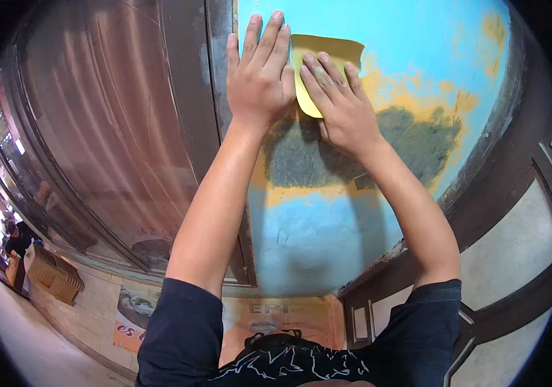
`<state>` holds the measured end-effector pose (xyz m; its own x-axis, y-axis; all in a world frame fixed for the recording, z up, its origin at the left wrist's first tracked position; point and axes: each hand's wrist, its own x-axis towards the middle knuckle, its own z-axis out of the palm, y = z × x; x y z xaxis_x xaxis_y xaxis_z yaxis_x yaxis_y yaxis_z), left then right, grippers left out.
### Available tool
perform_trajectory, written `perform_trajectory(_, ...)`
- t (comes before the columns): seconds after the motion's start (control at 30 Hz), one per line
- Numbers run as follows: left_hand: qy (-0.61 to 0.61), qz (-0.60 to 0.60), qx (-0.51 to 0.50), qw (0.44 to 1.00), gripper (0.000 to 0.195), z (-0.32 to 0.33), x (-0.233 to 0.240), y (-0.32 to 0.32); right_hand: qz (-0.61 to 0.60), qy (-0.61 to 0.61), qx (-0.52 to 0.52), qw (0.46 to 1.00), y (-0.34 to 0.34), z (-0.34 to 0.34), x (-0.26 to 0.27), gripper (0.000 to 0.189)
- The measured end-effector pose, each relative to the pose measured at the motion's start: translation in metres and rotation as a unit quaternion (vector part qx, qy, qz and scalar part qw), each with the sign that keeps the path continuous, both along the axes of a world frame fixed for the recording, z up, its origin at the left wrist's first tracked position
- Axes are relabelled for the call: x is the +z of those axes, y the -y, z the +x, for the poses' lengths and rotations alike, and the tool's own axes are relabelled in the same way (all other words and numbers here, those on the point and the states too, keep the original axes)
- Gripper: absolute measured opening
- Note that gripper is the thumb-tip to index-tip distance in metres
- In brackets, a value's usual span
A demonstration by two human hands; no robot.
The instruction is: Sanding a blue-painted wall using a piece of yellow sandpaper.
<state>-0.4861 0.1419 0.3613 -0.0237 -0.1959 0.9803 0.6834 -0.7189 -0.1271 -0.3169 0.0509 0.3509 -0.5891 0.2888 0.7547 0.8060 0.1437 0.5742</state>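
Observation:
My left hand [261, 80] lies flat with spread fingers on the blue painted wall [305, 232], beside the dark wooden window frame. It holds nothing. My right hand [341, 99] presses a yellow sheet [326, 46], which looks like sandpaper, flat against the wall under its fingers. The top of the sheet shows darker above my fingertips, and its lower left corner shows below them. Under and right of my hands the wall bears a dark grey patch [300, 159] with orange-yellow edges where the blue paint is gone.
A large window pane [111, 121] with a curtain behind it fills the left. Brown door or panel framing [493, 193] runs down the right. Posters [280, 319] hang below. At the far left are a stack of brown items [53, 275] and a person in dark clothes [19, 239].

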Motion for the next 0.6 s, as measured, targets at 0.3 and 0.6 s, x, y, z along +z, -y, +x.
perform_trajectory(0.3,-0.006,-0.020,-0.017,1.000,0.050,0.001,-0.001,-0.001,0.023,-0.015,0.016,1.000,-0.009,-0.005,0.063,0.085)
perform_trajectory(0.6,0.004,-0.009,0.000,1.000,0.051,-0.004,-0.001,-0.001,-0.006,-0.022,-0.007,1.000,0.002,-0.004,0.003,0.076)
